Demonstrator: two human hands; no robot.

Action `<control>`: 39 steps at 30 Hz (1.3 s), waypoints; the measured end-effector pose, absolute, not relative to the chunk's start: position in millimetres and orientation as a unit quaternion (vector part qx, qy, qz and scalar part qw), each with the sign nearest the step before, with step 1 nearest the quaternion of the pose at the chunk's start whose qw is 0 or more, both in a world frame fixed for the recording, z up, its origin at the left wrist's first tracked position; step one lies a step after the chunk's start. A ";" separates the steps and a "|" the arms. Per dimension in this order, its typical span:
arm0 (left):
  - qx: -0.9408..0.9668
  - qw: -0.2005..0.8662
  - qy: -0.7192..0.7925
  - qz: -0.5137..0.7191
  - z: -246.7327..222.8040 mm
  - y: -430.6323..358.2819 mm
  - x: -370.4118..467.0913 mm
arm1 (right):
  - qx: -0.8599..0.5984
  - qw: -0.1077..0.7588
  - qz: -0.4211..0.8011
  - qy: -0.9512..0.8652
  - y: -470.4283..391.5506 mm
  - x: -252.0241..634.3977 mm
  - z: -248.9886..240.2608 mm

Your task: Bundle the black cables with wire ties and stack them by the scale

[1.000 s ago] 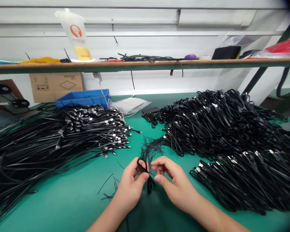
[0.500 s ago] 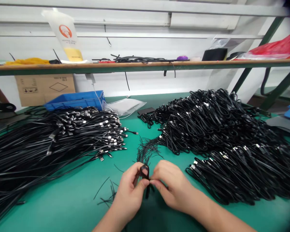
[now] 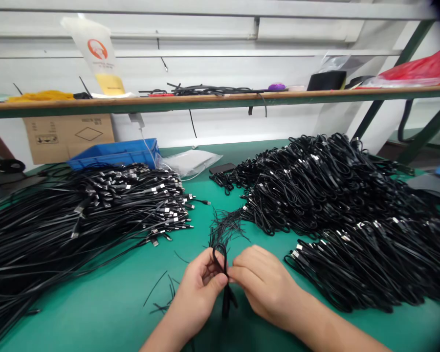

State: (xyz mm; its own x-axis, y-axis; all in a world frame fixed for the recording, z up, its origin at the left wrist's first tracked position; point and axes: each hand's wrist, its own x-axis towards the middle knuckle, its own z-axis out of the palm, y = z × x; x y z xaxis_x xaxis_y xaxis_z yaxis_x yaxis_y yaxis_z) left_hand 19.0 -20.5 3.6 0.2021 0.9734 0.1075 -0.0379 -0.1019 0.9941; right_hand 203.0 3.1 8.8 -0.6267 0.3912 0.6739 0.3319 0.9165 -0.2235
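A coiled black USB cable (image 3: 225,298) is held upright between my hands at the front middle of the table. My left hand (image 3: 201,283) is closed on it, thumb and fingers pinching the bundle at its middle. The cable's loop shows above the thumb, and its lower end hangs below. On the right, my right hand (image 3: 260,278) has its thumb and fingers pressed together against the bundle's side. Whatever sits between those fingertips is too small to make out. Just behind the hands lies a pile of thin black ties (image 3: 225,227).
Loose straight cables (image 3: 95,210) with metal plugs heap up at left. Bundled cables (image 3: 308,181) are piled at right, with a row of bundles (image 3: 370,264) nearer me. A blue bin (image 3: 113,152) and a plastic bag (image 3: 190,160) sit behind, under a shelf (image 3: 205,101).
The cable bundle has turned in my left hand, so its loop looks narrower and more of its lower end shows. My right fingertips stay close to its side.
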 end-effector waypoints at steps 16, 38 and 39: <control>0.618 0.444 0.460 0.458 -2.6 -16.7 14.5 | -0.247 0.360 0.151 -0.887 2.5 199.2 5.6; 0.661 0.339 0.447 0.498 6.4 -17.1 19.4 | -0.407 0.361 0.533 -0.648 -4.4 181.3 11.3; 0.658 0.341 0.445 0.503 6.1 -17.1 20.0 | -0.411 0.365 0.518 -0.655 -4.2 180.1 10.9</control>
State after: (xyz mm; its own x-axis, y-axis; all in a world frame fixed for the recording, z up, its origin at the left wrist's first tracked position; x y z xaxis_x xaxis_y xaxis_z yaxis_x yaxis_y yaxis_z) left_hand 20.0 -17.1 6.1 0.0978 0.9282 0.3590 0.2418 -0.3721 0.8961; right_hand 180.1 -4.2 10.9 -0.3956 0.9169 0.0531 0.1605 0.1259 -0.9790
